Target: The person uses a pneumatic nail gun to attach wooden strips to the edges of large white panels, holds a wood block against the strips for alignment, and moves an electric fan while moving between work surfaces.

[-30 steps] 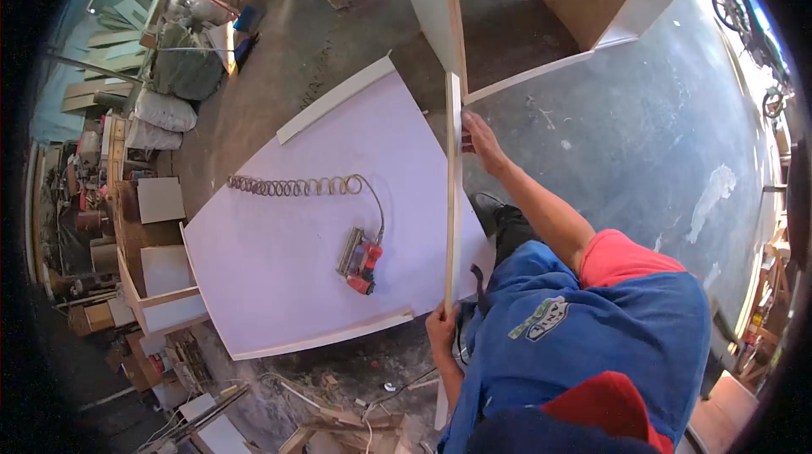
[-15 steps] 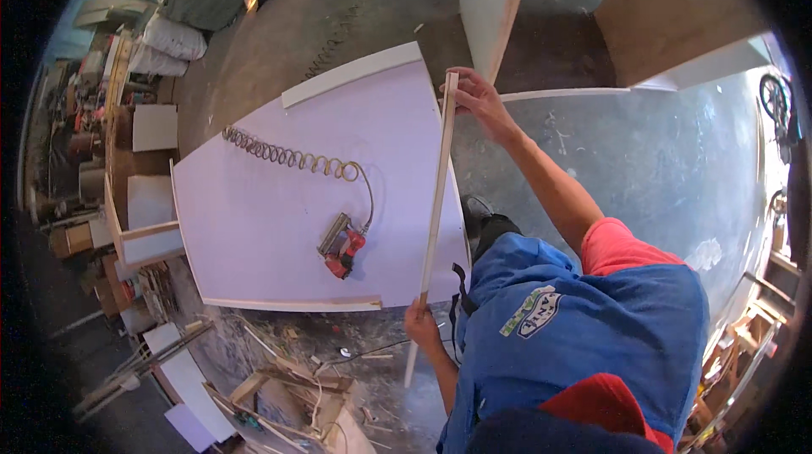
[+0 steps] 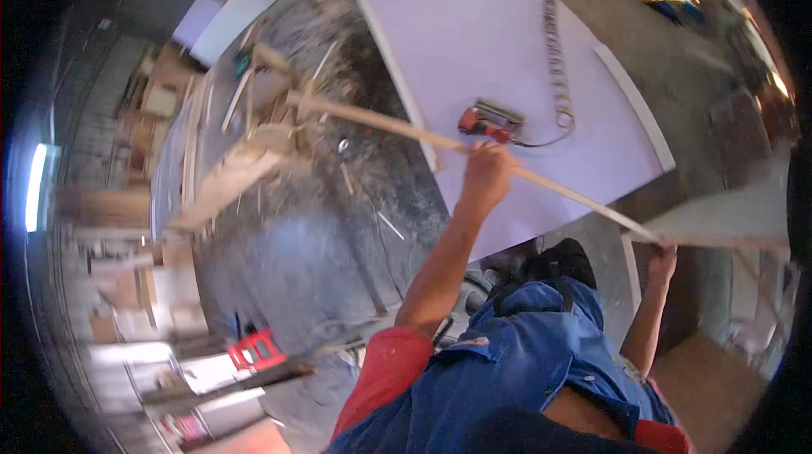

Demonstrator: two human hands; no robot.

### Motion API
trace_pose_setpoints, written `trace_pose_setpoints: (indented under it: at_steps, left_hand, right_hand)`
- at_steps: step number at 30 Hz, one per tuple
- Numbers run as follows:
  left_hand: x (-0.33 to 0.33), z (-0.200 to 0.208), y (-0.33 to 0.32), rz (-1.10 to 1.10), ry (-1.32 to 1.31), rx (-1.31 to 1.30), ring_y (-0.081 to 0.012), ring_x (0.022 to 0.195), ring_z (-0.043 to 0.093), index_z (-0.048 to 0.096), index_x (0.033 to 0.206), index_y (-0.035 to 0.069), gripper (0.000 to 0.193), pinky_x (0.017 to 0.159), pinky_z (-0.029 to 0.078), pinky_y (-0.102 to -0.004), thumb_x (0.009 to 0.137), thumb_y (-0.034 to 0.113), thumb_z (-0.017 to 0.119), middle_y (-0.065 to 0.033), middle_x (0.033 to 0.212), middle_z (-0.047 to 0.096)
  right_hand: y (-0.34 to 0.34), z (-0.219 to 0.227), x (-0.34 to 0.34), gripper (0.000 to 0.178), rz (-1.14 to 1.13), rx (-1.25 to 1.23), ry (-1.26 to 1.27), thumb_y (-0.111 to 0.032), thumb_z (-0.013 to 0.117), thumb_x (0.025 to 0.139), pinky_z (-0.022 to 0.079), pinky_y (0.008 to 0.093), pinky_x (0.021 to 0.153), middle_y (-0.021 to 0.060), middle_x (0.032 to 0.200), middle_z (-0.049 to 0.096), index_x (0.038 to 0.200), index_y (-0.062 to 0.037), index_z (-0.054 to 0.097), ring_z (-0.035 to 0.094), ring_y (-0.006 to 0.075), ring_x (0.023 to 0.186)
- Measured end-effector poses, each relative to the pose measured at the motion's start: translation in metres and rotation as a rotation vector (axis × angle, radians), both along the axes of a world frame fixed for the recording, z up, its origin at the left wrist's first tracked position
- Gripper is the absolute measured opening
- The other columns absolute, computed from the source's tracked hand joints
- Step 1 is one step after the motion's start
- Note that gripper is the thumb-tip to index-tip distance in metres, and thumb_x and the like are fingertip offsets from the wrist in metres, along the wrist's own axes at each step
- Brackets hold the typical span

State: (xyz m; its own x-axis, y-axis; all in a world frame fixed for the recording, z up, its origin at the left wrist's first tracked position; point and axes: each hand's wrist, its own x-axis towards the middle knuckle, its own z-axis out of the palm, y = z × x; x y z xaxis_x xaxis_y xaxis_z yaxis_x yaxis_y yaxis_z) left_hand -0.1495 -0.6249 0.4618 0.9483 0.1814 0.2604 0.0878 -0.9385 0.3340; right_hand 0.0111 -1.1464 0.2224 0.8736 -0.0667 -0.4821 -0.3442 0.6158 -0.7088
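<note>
Your stick (image 3: 389, 123) looks like bare wood. The far board (image 3: 482, 40) looks smooth. The nail gun (image 3: 491, 123) looks like plastic and metal. Your blue top (image 3: 507, 374) is dull cloth.

Woodworking shop — wooden strip (image 3: 381, 123) in hand; red nail gun (image 3: 486, 121) and coiled hose (image 3: 553, 48) on white panel (image 3: 448, 23), gun nearer its left edge; timber scraps (image 3: 237, 179) beyond that edge — littered concrete floor (image 3: 304, 243).
</note>
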Motion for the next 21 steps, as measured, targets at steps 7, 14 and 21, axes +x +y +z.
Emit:
trace_pose_setpoints:
  at_steps: [7,14,21]
  left_hand:
    - [0.006,0.024,-0.055,0.019,-0.048,0.145,-0.0281,0.085,0.063,0.076,0.086,0.015,0.017,0.086,0.043,-0.0434,0.079,0.008,0.062,-0.0084,0.081,0.069]
    - [0.016,0.109,-0.017,0.2,-0.033,-0.113,-0.027,0.09,0.068,0.075,0.091,0.007,0.018,0.084,0.052,-0.0393,0.08,0.005,0.061,-0.0116,0.09,0.072]
    - [0.031,0.181,-0.011,0.481,-0.734,-0.669,-0.0165,0.083,0.066,0.062,0.112,0.002,0.028,0.077,0.053,-0.0272,0.091,0.018,0.068,-0.0101,0.094,0.069]
  right_hand:
    - [-0.055,-0.102,0.04,0.046,0.116,0.205,0.192,-0.041,0.049,0.098,0.056,0.0456,0.086,0.0173,0.111,0.061,0.12,-0.0013,0.051,0.062,0.0337,0.102]
    - [0.054,0.044,0.086,0.067,0.517,0.286,-0.082,-0.063,0.032,0.098,0.055,0.0424,0.081,0.02,0.117,0.062,0.142,-0.0138,0.039,0.063,0.0356,0.098]
    - [0.123,0.12,0.122,0.063,1.095,-0.331,-0.27,-0.06,0.034,0.099,0.051,0.0303,0.08,0.0109,0.113,0.065,0.135,-0.0106,0.05,0.063,0.0178,0.091]
